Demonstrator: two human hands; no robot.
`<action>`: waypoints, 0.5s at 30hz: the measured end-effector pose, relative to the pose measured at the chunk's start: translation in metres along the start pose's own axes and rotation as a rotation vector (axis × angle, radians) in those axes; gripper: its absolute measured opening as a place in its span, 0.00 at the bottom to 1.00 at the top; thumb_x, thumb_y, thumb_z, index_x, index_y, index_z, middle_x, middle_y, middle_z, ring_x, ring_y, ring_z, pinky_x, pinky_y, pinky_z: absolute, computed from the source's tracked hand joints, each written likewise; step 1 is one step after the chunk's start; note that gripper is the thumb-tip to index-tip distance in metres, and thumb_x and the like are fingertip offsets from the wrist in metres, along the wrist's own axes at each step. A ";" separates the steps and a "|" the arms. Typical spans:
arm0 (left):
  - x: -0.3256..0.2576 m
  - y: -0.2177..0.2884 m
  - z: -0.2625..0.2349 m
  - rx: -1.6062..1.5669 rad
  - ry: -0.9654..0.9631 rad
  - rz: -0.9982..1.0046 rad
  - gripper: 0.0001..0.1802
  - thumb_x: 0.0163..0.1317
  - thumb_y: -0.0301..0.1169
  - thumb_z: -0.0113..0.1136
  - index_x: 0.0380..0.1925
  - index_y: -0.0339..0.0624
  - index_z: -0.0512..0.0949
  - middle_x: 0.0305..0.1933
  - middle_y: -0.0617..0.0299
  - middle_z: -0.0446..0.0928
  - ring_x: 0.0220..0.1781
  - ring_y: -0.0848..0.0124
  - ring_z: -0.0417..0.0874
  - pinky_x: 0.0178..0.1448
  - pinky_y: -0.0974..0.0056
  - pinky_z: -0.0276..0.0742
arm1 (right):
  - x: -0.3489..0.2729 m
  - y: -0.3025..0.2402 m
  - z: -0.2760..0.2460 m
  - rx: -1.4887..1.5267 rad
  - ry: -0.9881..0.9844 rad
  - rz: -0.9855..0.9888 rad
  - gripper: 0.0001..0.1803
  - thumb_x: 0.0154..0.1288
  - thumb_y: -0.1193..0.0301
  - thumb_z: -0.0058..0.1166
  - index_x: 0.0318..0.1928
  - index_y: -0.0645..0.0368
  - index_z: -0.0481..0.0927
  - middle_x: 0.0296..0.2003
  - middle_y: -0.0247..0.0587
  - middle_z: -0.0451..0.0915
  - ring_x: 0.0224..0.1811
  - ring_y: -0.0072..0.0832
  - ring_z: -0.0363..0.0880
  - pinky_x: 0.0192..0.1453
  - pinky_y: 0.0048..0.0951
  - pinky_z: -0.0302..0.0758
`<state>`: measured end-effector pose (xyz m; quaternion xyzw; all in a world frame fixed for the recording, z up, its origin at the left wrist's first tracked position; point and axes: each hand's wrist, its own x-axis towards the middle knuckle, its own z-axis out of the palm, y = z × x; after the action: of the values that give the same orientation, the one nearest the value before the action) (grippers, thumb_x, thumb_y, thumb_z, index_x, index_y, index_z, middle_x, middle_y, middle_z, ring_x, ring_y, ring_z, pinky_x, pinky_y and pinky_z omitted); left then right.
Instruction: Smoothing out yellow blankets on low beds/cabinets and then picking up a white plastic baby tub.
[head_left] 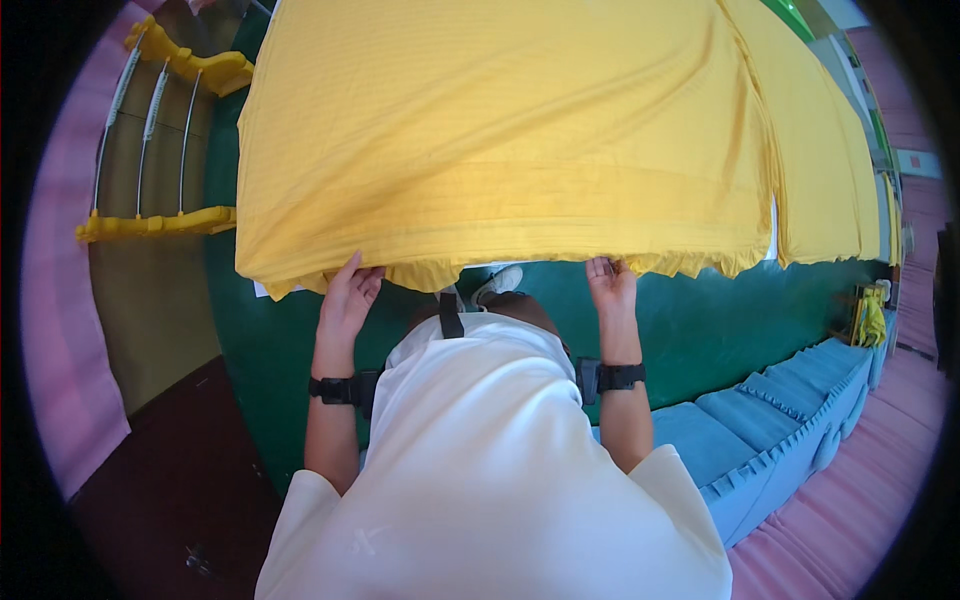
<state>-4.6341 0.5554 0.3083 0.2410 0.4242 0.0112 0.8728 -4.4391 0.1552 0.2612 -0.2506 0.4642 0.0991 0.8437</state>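
Yellow fabric [510, 130] covers table | green floor [690, 320] | blue stacks [770, 430] right

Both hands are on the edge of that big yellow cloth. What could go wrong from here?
1. The left hand and right hand hold the yellow fabric only at its near edge, so it might slip off and bunch up.
2. That edge is stacked in wavy layers; a pull on one side could skew them.
3. The blue fabric stacks lie close on the right, so an overhanging yellow edge might drag across them.
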 end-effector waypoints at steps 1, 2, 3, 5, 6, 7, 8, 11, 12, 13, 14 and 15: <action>0.006 -0.003 -0.007 -0.004 -0.001 0.003 0.15 0.62 0.32 0.57 0.47 0.38 0.72 0.43 0.57 0.77 0.46 0.68 0.78 0.42 0.71 0.77 | 0.004 -0.001 -0.001 -0.016 -0.050 -0.008 0.15 0.73 0.64 0.35 0.42 0.63 0.69 0.43 0.47 0.74 0.51 0.39 0.73 0.58 0.46 0.70; 0.015 -0.008 -0.016 0.011 -0.003 0.037 0.14 0.62 0.32 0.57 0.46 0.39 0.73 0.42 0.59 0.77 0.44 0.68 0.79 0.39 0.72 0.76 | 0.008 -0.002 -0.001 -0.032 -0.100 -0.017 0.14 0.72 0.65 0.35 0.41 0.62 0.71 0.38 0.44 0.77 0.45 0.35 0.76 0.55 0.44 0.73; 0.020 -0.012 -0.023 0.025 -0.002 0.070 0.12 0.62 0.32 0.57 0.44 0.41 0.74 0.41 0.61 0.77 0.42 0.69 0.79 0.36 0.73 0.76 | 0.003 0.000 0.006 -0.037 -0.101 -0.016 0.14 0.72 0.65 0.35 0.41 0.62 0.71 0.38 0.44 0.77 0.45 0.35 0.76 0.55 0.44 0.73; 0.021 -0.012 -0.026 -0.024 -0.027 0.083 0.11 0.61 0.31 0.58 0.43 0.42 0.74 0.41 0.63 0.77 0.43 0.70 0.78 0.38 0.72 0.76 | -0.015 0.007 0.027 -0.092 -0.100 -0.079 0.11 0.71 0.67 0.36 0.43 0.58 0.71 0.38 0.39 0.76 0.40 0.33 0.77 0.49 0.43 0.78; 0.019 -0.012 -0.021 -0.068 -0.058 0.093 0.10 0.60 0.30 0.58 0.42 0.44 0.75 0.41 0.65 0.77 0.43 0.71 0.78 0.40 0.71 0.76 | -0.011 0.005 0.025 -0.094 -0.099 -0.084 0.11 0.71 0.67 0.36 0.43 0.58 0.71 0.38 0.39 0.76 0.40 0.33 0.77 0.49 0.43 0.78; 0.018 -0.013 -0.015 -0.071 -0.060 0.090 0.10 0.60 0.30 0.58 0.42 0.44 0.75 0.41 0.65 0.77 0.43 0.71 0.78 0.40 0.71 0.76 | -0.006 0.004 0.021 -0.047 -0.170 -0.070 0.11 0.71 0.67 0.37 0.44 0.59 0.72 0.38 0.39 0.77 0.39 0.32 0.78 0.45 0.40 0.79; 0.018 -0.014 -0.008 -0.173 -0.089 0.103 0.11 0.59 0.28 0.57 0.43 0.45 0.74 0.42 0.64 0.77 0.44 0.70 0.77 0.43 0.68 0.76 | -0.001 0.003 0.019 0.000 -0.242 -0.056 0.11 0.71 0.67 0.38 0.45 0.59 0.73 0.37 0.38 0.78 0.38 0.31 0.79 0.41 0.37 0.81; 0.017 -0.013 0.011 -0.299 -0.119 0.114 0.15 0.57 0.25 0.54 0.46 0.46 0.74 0.44 0.63 0.76 0.46 0.69 0.76 0.49 0.63 0.74 | 0.019 -0.004 0.012 0.021 -0.318 0.036 0.11 0.70 0.66 0.42 0.42 0.60 0.74 0.36 0.37 0.79 0.36 0.28 0.80 0.37 0.32 0.81; 0.019 -0.013 0.012 -0.315 -0.117 0.109 0.17 0.56 0.24 0.53 0.47 0.47 0.73 0.46 0.62 0.76 0.47 0.68 0.76 0.51 0.61 0.73 | 0.016 -0.002 0.018 0.019 -0.318 0.041 0.11 0.70 0.66 0.42 0.42 0.60 0.74 0.36 0.37 0.79 0.36 0.28 0.80 0.37 0.32 0.81; 0.021 -0.013 0.009 -0.319 -0.114 0.114 0.17 0.56 0.24 0.53 0.47 0.47 0.73 0.46 0.62 0.76 0.47 0.68 0.76 0.51 0.61 0.73 | 0.008 0.003 0.028 0.004 -0.266 0.040 0.12 0.70 0.65 0.43 0.43 0.61 0.74 0.36 0.38 0.79 0.36 0.27 0.80 0.37 0.32 0.81; 0.024 -0.015 0.004 -0.321 -0.112 0.132 0.18 0.56 0.24 0.52 0.49 0.46 0.72 0.47 0.61 0.75 0.48 0.67 0.75 0.52 0.60 0.73 | 0.001 0.006 0.035 -0.011 -0.214 0.039 0.13 0.69 0.64 0.44 0.43 0.61 0.74 0.36 0.38 0.79 0.37 0.27 0.80 0.37 0.32 0.81; 0.029 -0.016 0.000 -0.321 -0.115 0.145 0.19 0.56 0.24 0.51 0.50 0.45 0.72 0.48 0.60 0.75 0.48 0.66 0.75 0.53 0.60 0.73 | 0.005 0.002 0.031 -0.012 -0.215 0.037 0.13 0.69 0.64 0.44 0.43 0.61 0.74 0.36 0.38 0.79 0.37 0.27 0.80 0.37 0.32 0.81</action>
<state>-4.6187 0.5479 0.2807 0.1287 0.3480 0.1279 0.9198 -4.4144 0.1727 0.2696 -0.2348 0.3752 0.1438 0.8851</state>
